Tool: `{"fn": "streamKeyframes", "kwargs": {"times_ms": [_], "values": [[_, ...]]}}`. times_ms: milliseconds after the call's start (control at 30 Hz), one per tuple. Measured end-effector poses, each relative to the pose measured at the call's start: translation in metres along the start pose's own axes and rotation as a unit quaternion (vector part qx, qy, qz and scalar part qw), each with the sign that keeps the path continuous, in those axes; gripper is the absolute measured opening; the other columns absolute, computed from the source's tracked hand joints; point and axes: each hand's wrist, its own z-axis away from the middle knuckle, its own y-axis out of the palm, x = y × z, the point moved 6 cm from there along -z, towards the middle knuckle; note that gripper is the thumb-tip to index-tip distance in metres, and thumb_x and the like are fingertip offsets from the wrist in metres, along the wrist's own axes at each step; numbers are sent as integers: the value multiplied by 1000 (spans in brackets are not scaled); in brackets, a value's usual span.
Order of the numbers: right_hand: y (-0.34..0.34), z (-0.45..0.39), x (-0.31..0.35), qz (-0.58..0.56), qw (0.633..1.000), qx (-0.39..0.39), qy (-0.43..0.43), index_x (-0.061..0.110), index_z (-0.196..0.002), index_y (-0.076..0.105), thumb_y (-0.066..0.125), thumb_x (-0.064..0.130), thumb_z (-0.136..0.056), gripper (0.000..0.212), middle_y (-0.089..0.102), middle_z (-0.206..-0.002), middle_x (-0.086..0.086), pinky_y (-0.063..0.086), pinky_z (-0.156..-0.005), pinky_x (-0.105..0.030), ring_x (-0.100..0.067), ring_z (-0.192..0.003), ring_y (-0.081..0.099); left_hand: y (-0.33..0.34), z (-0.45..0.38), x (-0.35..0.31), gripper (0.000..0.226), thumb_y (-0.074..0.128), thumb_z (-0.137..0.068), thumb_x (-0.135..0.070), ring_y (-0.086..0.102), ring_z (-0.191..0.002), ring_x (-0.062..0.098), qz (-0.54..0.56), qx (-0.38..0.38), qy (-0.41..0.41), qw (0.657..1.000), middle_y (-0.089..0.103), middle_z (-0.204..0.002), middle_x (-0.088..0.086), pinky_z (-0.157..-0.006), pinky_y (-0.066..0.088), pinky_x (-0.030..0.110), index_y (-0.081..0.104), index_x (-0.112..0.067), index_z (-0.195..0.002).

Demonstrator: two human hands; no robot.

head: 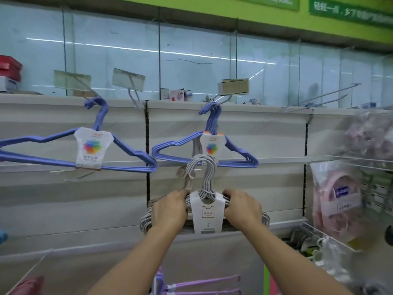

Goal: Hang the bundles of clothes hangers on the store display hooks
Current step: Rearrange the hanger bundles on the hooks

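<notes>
We hold a bundle of white hangers (204, 201) in front of the shelving, our left hand (169, 209) gripping its left shoulder and our right hand (242, 209) gripping its right. Its hooks rise just below a blue hanger bundle (205, 150) already hanging on a display hook (221, 101). Another blue bundle (85, 150) hangs to the left.

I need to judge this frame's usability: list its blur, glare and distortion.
Head view: right edge smeared, the pink bagged goods blurred; light streaks glare on the glass panels; wide-angle bend curves the shelf ledge; the white hanger bundle between both hands stays fairly sharp.
</notes>
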Motion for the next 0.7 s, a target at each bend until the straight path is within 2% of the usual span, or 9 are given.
{"fn": "streamKeyframes", "kwargs": {"times_ms": [67,133,267,400,500,633,700], "values": [[1,-7,-23,9,1000,2,-12,30,-104,59,54,26,-81,23,67,-99,1,39,-69,-29,-26,-94,61,13,-2,-20,42,48,-86,-16,62,-100,24,5,-20,0,1000,66,-110,-6,-75,46,33,53,-40,-121],[8,-17,-44,2,999,41,-28,30,-108,57,55,28,-81,27,67,-103,2,40,-71,-29,-26,-98,61,28,-4,-33,42,49,-85,-14,62,-100,23,1,-14,-18,1000,66,-109,-6,-74,47,33,55,-37,-118],[37,-40,-69,-35,972,216,-80,23,-118,51,64,30,-77,43,63,-116,-1,47,-82,-31,-25,-104,59,56,-7,-44,46,52,-81,-9,64,-100,23,-4,22,-60,998,67,-108,-4,-74,45,31,55,-38,-116],[47,-54,-84,-53,970,214,-101,27,-128,49,63,28,-76,54,62,-124,1,48,-92,-34,-24,-112,58,70,-9,-55,45,51,-83,-7,64,-100,23,-39,29,-66,997,68,-107,-2,-68,41,30,53,-35,-119],[65,-55,-94,-50,960,254,-106,26,-132,46,64,28,-76,59,60,-126,0,47,-94,-34,-24,-114,57,81,-11,-57,45,50,-83,-9,62,-101,23,-69,40,-48,996,66,-108,-4,-69,44,32,52,-34,-121],[95,-47,-101,-57,962,251,-93,17,-126,45,57,19,-80,48,58,-126,-9,46,-89,-34,-29,-113,56,105,-6,-50,51,50,-84,-10,61,-105,20,-59,55,-41,996,63,-117,-7,-75,46,31,48,-38,-127],[106,-39,-99,-71,967,232,-78,16,-123,46,54,21,-84,40,56,-124,-11,47,-89,-37,-32,-111,55,114,-3,-46,51,50,-84,-9,62,-106,20,-62,64,-47,995,63,-118,-7,-75,46,30,48,-35,-128]]}}
